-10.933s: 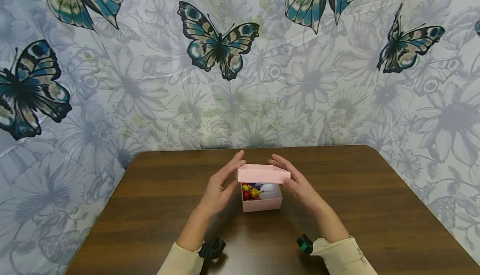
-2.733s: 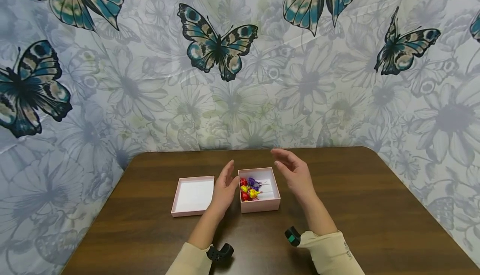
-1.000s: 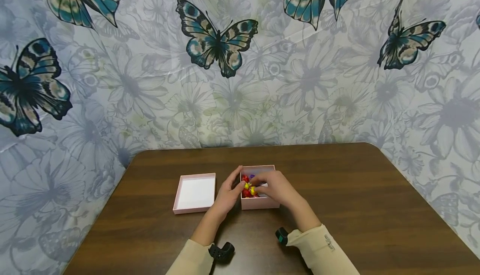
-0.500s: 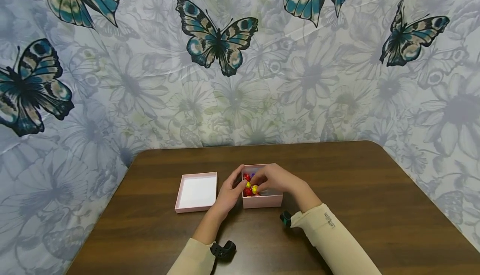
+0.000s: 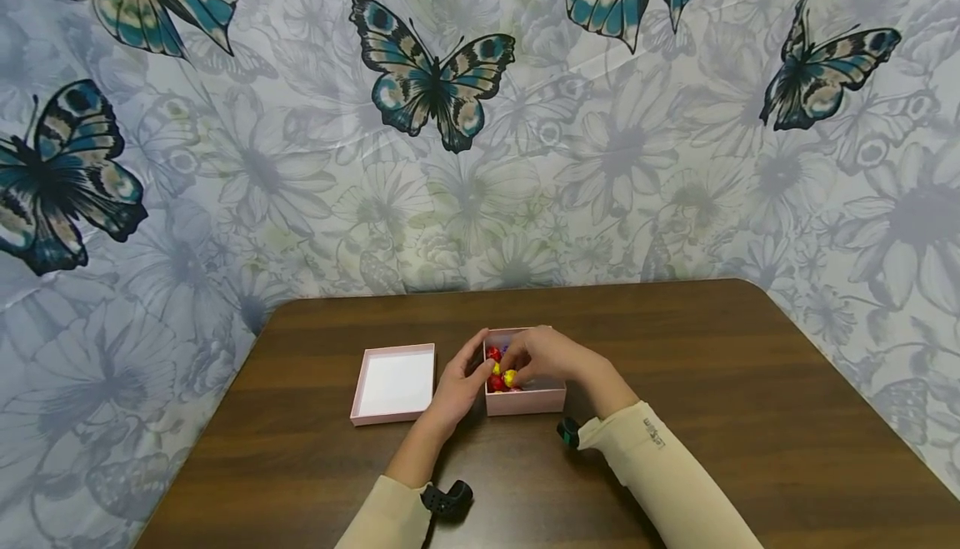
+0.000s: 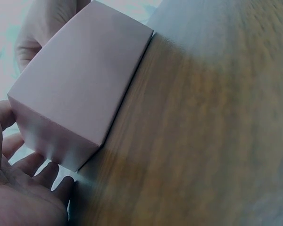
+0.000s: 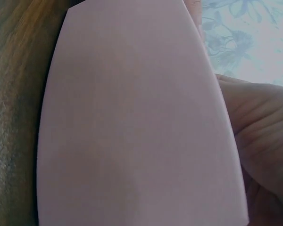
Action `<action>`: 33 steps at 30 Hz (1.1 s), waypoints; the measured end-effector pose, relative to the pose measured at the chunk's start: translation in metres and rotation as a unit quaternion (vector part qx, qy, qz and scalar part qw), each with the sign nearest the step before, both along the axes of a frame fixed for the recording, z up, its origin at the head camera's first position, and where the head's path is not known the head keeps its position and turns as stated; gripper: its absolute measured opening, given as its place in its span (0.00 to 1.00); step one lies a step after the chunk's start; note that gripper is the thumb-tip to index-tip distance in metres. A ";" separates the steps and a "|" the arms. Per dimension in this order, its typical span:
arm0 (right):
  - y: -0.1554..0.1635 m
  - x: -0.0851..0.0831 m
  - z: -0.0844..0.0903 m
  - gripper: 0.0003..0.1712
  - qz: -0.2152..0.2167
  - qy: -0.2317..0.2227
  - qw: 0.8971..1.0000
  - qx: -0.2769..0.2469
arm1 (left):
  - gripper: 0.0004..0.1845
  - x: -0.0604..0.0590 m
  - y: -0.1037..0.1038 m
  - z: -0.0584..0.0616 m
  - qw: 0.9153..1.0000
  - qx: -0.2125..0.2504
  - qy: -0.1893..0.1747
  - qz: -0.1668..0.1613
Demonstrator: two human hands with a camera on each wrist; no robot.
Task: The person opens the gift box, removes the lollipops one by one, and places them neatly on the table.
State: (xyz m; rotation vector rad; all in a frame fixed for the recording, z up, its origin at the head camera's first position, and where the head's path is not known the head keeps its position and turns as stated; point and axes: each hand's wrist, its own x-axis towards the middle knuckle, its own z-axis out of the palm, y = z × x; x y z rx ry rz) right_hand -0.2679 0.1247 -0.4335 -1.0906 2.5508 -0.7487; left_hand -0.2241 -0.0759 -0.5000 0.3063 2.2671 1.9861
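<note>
A pink box (image 5: 525,403) stands uncovered on the table, holding several small round lollipops in red, yellow and purple wrappers. My right hand (image 5: 558,357) reaches over the box from the right, its bent fingers and thumb down among the lollipops (image 5: 497,382); I cannot tell whether they pinch one. My left hand (image 5: 456,386) is at the box's left side, thumb near the rim. In the left wrist view, the left fingers (image 6: 30,164) lie loosely along the box's end wall (image 6: 56,136). The right wrist view is mostly filled by the box's front wall (image 7: 132,117), which hides the right fingertips.
The box's shallow lid (image 5: 392,385) lies on the table to the left of the box, its white inside facing up. The brown wooden table (image 5: 675,349) ends at a butterfly-print cloth (image 5: 622,199) behind it. A black band (image 5: 447,499) is on the left wrist.
The lid has come off the box and been set down at the left. My right hand has moved from the box's right side in over the lollipops and lingers there; the left hand stays beside it.
</note>
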 end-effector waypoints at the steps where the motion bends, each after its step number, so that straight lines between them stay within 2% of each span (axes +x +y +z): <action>1: 0.000 0.000 0.000 0.08 -0.001 0.001 1.000 0.001 | 0.30 0.000 0.000 0.000 1.000 -0.001 -0.002 0.000; 18: -0.001 0.004 -0.003 0.08 -0.007 0.007 1.000 0.004 | 0.29 0.002 0.000 0.000 1.000 -0.007 -0.011 0.008; 33: -0.002 0.006 -0.008 0.07 -0.020 0.052 0.998 0.018 | 0.30 0.002 -0.001 0.000 1.000 0.001 -0.008 0.004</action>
